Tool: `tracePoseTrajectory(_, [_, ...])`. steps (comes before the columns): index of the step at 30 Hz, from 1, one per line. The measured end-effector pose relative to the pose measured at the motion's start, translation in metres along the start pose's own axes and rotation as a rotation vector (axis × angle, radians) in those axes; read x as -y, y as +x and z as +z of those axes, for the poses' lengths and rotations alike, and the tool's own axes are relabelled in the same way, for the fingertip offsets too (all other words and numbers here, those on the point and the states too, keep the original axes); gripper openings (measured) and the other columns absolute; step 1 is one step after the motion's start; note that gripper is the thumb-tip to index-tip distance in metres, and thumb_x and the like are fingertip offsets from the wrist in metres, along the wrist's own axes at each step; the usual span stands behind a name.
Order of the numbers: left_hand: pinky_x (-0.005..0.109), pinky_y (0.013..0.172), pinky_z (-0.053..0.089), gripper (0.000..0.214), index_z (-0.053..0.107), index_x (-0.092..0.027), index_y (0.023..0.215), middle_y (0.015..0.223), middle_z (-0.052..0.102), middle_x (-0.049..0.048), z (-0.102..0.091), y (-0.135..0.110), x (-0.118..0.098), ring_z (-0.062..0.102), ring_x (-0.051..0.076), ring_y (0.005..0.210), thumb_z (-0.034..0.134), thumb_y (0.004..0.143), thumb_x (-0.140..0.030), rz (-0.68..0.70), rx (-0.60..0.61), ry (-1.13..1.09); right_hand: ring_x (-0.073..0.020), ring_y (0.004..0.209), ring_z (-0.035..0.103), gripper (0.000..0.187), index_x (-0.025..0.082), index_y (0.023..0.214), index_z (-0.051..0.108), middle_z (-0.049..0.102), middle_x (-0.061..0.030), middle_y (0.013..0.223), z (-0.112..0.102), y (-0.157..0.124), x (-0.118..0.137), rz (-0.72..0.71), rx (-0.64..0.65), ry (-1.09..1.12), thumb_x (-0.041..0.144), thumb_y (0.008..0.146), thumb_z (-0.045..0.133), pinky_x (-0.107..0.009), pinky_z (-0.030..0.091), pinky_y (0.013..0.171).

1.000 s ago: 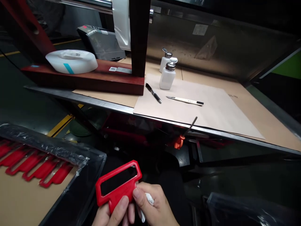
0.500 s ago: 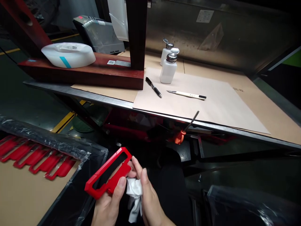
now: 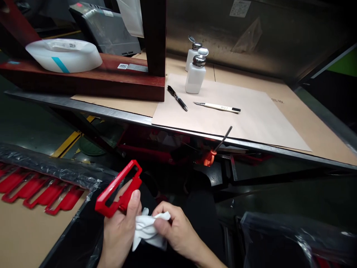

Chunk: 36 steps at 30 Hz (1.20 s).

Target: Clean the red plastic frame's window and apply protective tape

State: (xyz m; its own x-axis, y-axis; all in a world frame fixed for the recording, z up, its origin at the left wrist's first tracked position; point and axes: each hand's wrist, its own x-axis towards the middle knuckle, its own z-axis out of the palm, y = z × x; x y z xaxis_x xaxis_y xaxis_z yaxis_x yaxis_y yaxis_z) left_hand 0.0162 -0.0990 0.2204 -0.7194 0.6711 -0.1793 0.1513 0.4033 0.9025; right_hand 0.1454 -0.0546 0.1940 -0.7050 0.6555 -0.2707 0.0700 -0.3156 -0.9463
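My left hand [image 3: 120,227] grips a red plastic frame [image 3: 113,188], an angular part with a long rectangular opening, its thumb pressed on the near side. The frame is tilted, its far end pointing up and to the right. In my right hand [image 3: 178,230] a crumpled white cloth [image 3: 149,230] is pinched between thumb and fingers. The cloth hangs between both hands and touches the left hand's inner side; whether the left fingers also hold it is hidden.
Several similar red frames [image 3: 41,188] lie in a plastic-lined box at left. On the workbench [image 3: 262,123] are a pen [image 3: 177,98], a craft knife [image 3: 217,107], two white pump bottles [image 3: 195,77] and a tape roll [image 3: 65,56] on a wooden stand. An orange-handled screwdriver [image 3: 209,158] juts up at the bench edge.
My right hand has come away from the red frame and now pinches the cloth lower down. The frame has turned edge-on and shifted left. The whole view has moved slightly.
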Motion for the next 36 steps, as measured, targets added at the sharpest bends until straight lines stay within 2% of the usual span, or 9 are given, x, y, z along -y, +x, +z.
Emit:
tracePoseTrajectory(2, [0.024,0.043,0.032,0.045,0.039,-0.022,0.051,0.046,0.035,-0.0052,0.0,0.003,-0.002,0.034,0.012,0.044,0.051,0.08,-0.054,-0.088,0.059,-0.039,-0.0081,0.061,0.044,0.039,0.014,0.087,0.069,0.052,0.0037,0.066,-0.004,-0.001,0.0,0.054,0.133,0.085,0.044,0.064,0.078,-0.019,0.035,0.058])
tracePoseTrajectory(5, [0.023,0.042,0.028,0.05,0.035,-0.021,0.048,0.045,0.033,-0.0049,0.001,0.004,0.001,0.031,0.011,0.045,0.051,0.079,-0.057,-0.233,0.131,-0.097,-0.0083,0.064,0.045,0.035,0.013,0.091,0.072,0.054,0.0027,0.068,-0.005,-0.003,-0.003,0.083,0.208,0.207,0.035,0.064,0.08,-0.02,0.037,0.064])
tracePoseTrajectory(11, [0.023,0.044,0.026,0.049,0.033,-0.021,0.05,0.05,0.029,-0.0055,0.005,0.002,0.014,0.026,0.01,0.049,0.056,0.078,-0.054,-0.222,0.114,-0.23,-0.0119,0.07,0.049,0.033,0.014,0.086,0.073,0.056,-0.0016,0.078,-0.007,-0.007,-0.01,0.014,0.086,0.436,0.04,0.066,0.077,-0.023,0.039,0.067])
tracePoseTrajectory(17, [0.022,0.043,0.025,0.047,0.033,-0.021,0.054,0.054,0.027,-0.0061,0.01,-0.002,0.001,0.022,0.01,0.051,0.062,0.075,-0.051,-0.268,0.118,-0.405,-0.0108,0.068,0.049,0.039,0.015,0.091,0.065,0.057,-0.0004,0.074,0.006,-0.002,-0.008,0.06,-0.109,0.524,0.05,0.075,0.068,-0.023,0.039,0.069])
tracePoseTrajectory(19, [0.021,0.042,0.024,0.047,0.034,-0.021,0.054,0.054,0.026,-0.0062,0.009,-0.001,-0.002,0.021,0.01,0.05,0.063,0.075,-0.051,-0.292,0.107,-0.45,-0.0101,0.063,0.048,0.046,0.014,0.091,0.065,0.056,-0.0003,0.071,0.01,-0.001,-0.013,0.089,-0.079,0.586,0.056,0.073,0.067,-0.023,0.038,0.065])
tracePoseTrajectory(21, [0.021,0.041,0.024,0.047,0.034,-0.02,0.053,0.053,0.026,-0.0062,0.007,0.001,-0.002,0.022,0.01,0.05,0.063,0.075,-0.051,-0.295,0.099,-0.473,-0.0084,0.056,0.044,0.052,0.01,0.083,0.066,0.052,0.0002,0.063,0.013,-0.004,-0.018,0.159,0.027,0.64,0.06,0.067,0.069,-0.022,0.034,0.058])
tracePoseTrajectory(25, [0.018,0.039,0.024,0.048,0.033,-0.02,0.053,0.052,0.026,-0.0065,0.004,0.002,-0.001,0.021,0.009,0.049,0.064,0.075,-0.05,-0.321,0.107,-0.534,-0.005,0.05,0.036,0.045,0.007,0.069,0.065,0.047,0.0018,0.057,0.011,-0.014,-0.02,0.309,0.156,0.763,0.047,0.058,0.081,-0.02,0.025,0.051])
tracePoseTrajectory(32, [0.015,0.038,0.029,0.048,0.035,-0.019,0.05,0.05,0.026,-0.0067,0.0,-0.006,-0.002,0.022,0.007,0.046,0.07,0.069,-0.046,-0.411,0.179,-0.64,-0.0079,0.055,0.045,0.038,0.008,0.078,0.07,0.054,-0.0009,0.061,0.0,-0.013,-0.015,0.163,-0.001,0.859,0.041,0.061,0.079,-0.021,0.034,0.058])
tracePoseTrajectory(36, [0.016,0.036,0.031,0.047,0.037,-0.019,0.048,0.047,0.027,-0.0071,-0.001,-0.009,-0.005,0.024,0.006,0.044,0.075,0.061,-0.043,-0.5,0.204,-0.653,-0.0053,0.05,0.04,0.039,0.007,0.067,0.067,0.048,0.0013,0.055,-0.004,-0.015,-0.012,0.209,0.114,0.735,0.043,0.058,0.081,-0.02,0.03,0.054])
